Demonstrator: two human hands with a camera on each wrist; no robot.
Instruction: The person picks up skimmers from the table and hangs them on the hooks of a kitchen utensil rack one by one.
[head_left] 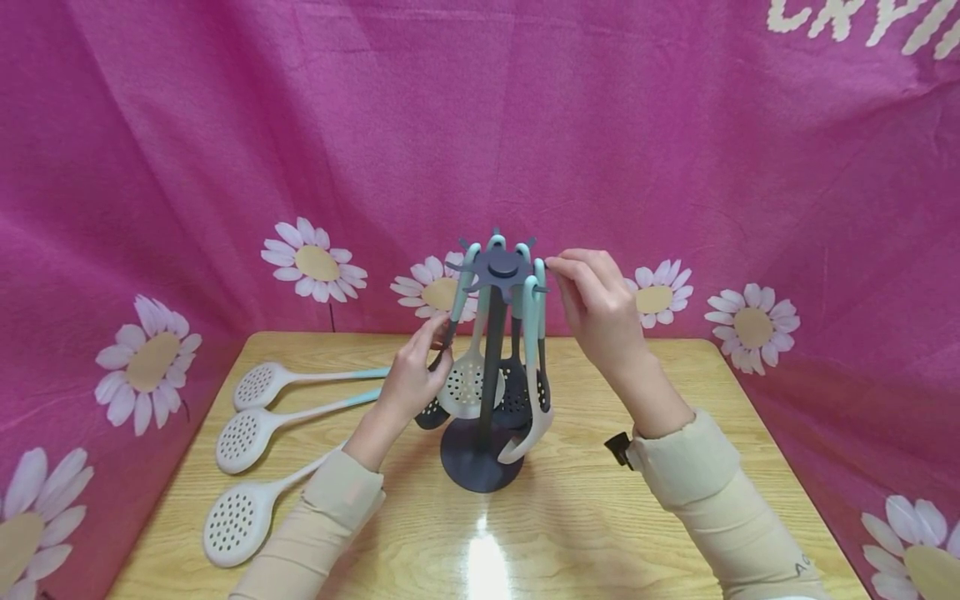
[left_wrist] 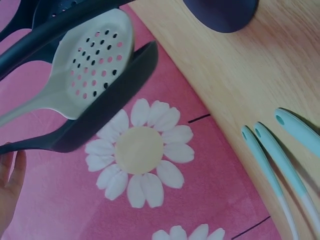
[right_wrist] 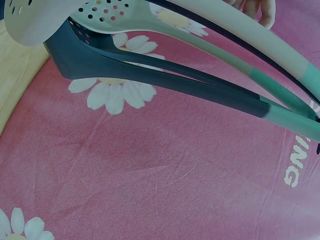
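Note:
A dark utensil rack [head_left: 491, 350] stands upright on the table, with black and white skimmers with mint handle ends hanging from its hooks. At its left side my left hand [head_left: 411, 371] holds the dark handle of a black skimmer [left_wrist: 107, 107] between thumb and fingers. Its fingertips [left_wrist: 17, 172] show against that handle in the left wrist view. Up at the right, my right hand [head_left: 600, 304] pinches a hook tip of the rack, beside the hung handles. A white skimmer [head_left: 471, 382] hangs at the back, another white skimmer [head_left: 536, 417] at the front right.
Three white skimmers lie on the left of the wooden table [head_left: 600, 508]: a far one [head_left: 257, 385], a middle one [head_left: 242, 440] and a near one [head_left: 238, 523]. A pink cloth [head_left: 480, 125] with daisies hangs behind and along both sides.

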